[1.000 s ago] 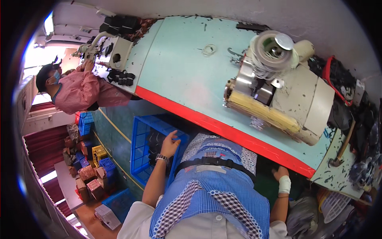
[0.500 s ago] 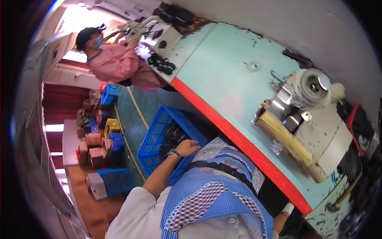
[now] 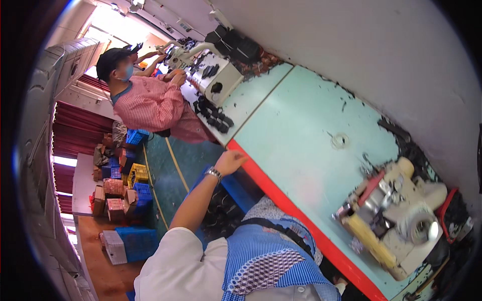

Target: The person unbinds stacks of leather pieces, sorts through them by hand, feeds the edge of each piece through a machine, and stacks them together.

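Note:
My left hand (image 3: 231, 162), with a watch (image 3: 214, 173) at its wrist, is beside the near end of the table's red edge strip (image 3: 271, 185). Its fingers reach loosely to the right, and I see nothing in them. Below that arm, a blue crate (image 3: 240, 196) holds black pieces (image 3: 221, 213). Only a sliver of my right hand (image 3: 342, 287) shows beneath the table edge at the bottom; its fingers are mostly hidden. An industrial sewing machine (image 3: 416, 200) stands on the pale green table (image 3: 306, 130), to the right of both hands.
At the far left end, a masked person (image 3: 150, 105) in a red checked garment works at another machine (image 3: 213, 78); a second person is partly hidden behind. Black bundles (image 3: 213, 114) lie beside that machine. Crates and boxes (image 3: 123, 188) are stacked on the left. Black scraps dot the table.
My left hand has risen from above the blue crate to beside the red table edge. The view has shifted, and my right hand shows less.

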A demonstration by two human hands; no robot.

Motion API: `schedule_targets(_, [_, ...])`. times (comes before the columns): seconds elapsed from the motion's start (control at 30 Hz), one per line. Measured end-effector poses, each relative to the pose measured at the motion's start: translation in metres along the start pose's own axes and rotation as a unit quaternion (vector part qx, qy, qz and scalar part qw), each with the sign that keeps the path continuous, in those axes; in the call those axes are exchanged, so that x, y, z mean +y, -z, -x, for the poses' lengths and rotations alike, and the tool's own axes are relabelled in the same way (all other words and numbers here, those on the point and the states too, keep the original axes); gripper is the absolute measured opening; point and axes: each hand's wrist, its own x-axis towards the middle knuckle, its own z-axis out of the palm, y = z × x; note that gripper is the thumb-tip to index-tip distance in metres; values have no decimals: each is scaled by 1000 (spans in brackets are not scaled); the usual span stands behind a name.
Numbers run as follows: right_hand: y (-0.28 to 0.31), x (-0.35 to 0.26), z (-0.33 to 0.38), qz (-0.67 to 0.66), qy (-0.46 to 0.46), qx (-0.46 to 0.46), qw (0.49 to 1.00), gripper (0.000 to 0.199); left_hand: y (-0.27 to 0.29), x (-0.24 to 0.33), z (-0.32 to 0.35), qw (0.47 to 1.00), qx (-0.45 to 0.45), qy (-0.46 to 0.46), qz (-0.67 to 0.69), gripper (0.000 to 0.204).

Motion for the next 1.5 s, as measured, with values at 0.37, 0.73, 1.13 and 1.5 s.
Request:
schedule_targets(0.37, [-206,50,272,373,296,-190,859,15,174,24,-340,920,186,-327,-112,48])
schedule_targets(0.73, [-314,33,367,310,208,-75,925,22,367,-5,-499,861,358,-143,-331,41])
schedule_targets(1.13, [-358,-8,404,516,243,-3,821,34,390,-50,-573,921,243,-124,-277,68])
schedule_targets(1.5, [-493,-105,522,366,415,-224,802,51,343,-8,-290,915,291,-243,142,66])
